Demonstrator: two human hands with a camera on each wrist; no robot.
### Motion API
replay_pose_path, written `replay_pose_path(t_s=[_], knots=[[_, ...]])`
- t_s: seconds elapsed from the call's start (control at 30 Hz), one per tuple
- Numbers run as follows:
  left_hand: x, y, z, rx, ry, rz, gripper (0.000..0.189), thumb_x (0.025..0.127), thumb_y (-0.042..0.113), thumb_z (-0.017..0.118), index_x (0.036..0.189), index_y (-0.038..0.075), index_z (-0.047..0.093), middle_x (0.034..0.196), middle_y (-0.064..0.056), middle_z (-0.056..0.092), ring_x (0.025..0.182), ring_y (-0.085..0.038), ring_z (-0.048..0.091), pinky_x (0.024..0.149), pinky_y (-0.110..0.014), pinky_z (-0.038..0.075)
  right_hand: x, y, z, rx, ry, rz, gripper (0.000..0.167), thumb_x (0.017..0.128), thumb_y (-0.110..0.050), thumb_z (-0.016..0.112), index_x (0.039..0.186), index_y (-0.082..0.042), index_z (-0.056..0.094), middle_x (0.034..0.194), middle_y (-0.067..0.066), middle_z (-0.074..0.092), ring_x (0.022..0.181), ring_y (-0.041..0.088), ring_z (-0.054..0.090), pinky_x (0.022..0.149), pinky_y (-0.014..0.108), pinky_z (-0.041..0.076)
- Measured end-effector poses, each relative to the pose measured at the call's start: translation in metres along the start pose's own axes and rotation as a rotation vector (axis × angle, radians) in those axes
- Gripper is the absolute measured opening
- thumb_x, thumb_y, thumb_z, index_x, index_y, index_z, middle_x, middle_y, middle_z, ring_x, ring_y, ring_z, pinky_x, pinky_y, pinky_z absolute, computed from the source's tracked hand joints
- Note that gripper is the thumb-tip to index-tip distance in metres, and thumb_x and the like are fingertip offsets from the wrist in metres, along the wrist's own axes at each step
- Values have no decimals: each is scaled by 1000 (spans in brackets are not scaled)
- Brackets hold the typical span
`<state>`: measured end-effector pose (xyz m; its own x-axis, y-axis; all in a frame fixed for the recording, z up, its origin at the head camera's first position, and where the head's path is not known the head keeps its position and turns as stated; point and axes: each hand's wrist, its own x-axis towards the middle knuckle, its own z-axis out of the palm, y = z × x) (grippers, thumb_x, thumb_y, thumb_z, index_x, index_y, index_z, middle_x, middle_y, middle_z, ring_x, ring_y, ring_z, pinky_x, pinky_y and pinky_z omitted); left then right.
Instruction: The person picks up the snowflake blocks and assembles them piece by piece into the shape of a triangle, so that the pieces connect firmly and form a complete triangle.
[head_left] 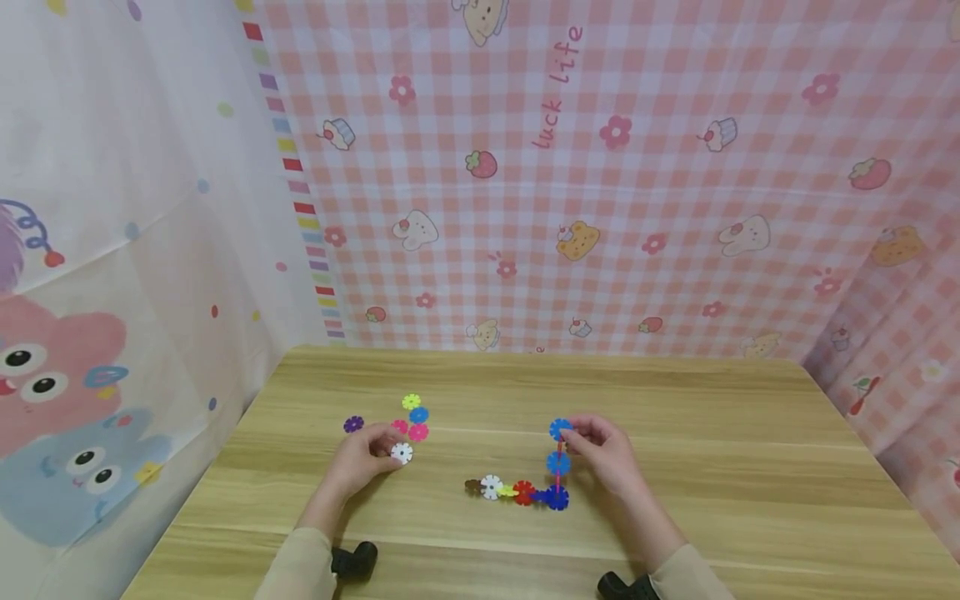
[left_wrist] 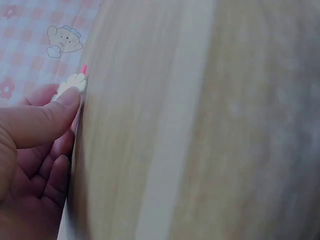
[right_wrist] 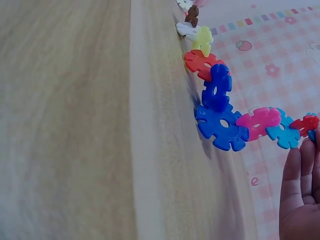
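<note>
My left hand [head_left: 362,460] pinches a white notched flower disc [head_left: 397,450] between thumb and fingers, just above the table. In the left wrist view the thumb covers part of this white disc [left_wrist: 73,83], and a bit of pink shows behind it. On the right, an L-shaped chain of interlocked discs includes brown, white, yellow, red [head_left: 524,498], dark blue [right_wrist: 225,131], pink [right_wrist: 259,124] and light blue [right_wrist: 282,132] ones. My right hand [head_left: 609,454] pinches the light blue disc [head_left: 559,425] at the chain's far end; its fingers partly hide it.
Beside the left hand lie loose discs: purple [head_left: 353,425], yellow [head_left: 412,402], blue [head_left: 419,415] and pink [head_left: 418,432], with another pink partly behind the hand. The wooden table [head_left: 675,400] meets a checked curtain [head_left: 645,192] at the back.
</note>
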<state>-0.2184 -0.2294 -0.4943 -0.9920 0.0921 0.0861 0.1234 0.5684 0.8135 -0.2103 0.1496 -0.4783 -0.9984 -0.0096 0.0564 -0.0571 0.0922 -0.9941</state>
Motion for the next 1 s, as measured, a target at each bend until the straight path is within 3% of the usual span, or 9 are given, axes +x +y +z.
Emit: replay_pose_path(t_s=[0.3, 0.5, 0.7, 1.0], knots=[[3, 17, 15, -205, -14, -25, 27, 79, -10, 75, 105, -1, 72, 90, -8, 67, 83, -19, 61, 71, -25, 53, -2, -1, -2, -2, 13, -11, 19, 91, 1, 67, 107, 11, 64, 88, 10, 67, 76, 13, 64, 75, 24, 56], [6, 47, 36, -285, -55, -7, 30, 79, -8, 75, 108, -1, 71, 88, -7, 67, 79, -17, 62, 69, -25, 55, -2, 0, -3, 13, 26, -14, 20, 91, 2, 67, 107, 11, 64, 87, 9, 67, 75, 13, 64, 73, 24, 56], [7, 80, 59, -364, -102, 51, 31, 81, -4, 76, 111, -5, 69, 87, -7, 67, 77, -15, 63, 72, -25, 57, -2, -1, -2, 11, 27, -20, 20, 91, 3, 67, 108, 12, 63, 87, 9, 67, 75, 13, 64, 73, 23, 56], [9, 109, 100, -504, -77, 42, 29, 84, -4, 74, 111, -8, 68, 85, -9, 68, 75, -15, 67, 71, -30, 59, -4, -4, 2, 24, 38, 3, 20, 90, 2, 68, 108, 11, 64, 87, 10, 67, 77, 12, 64, 75, 24, 56]])
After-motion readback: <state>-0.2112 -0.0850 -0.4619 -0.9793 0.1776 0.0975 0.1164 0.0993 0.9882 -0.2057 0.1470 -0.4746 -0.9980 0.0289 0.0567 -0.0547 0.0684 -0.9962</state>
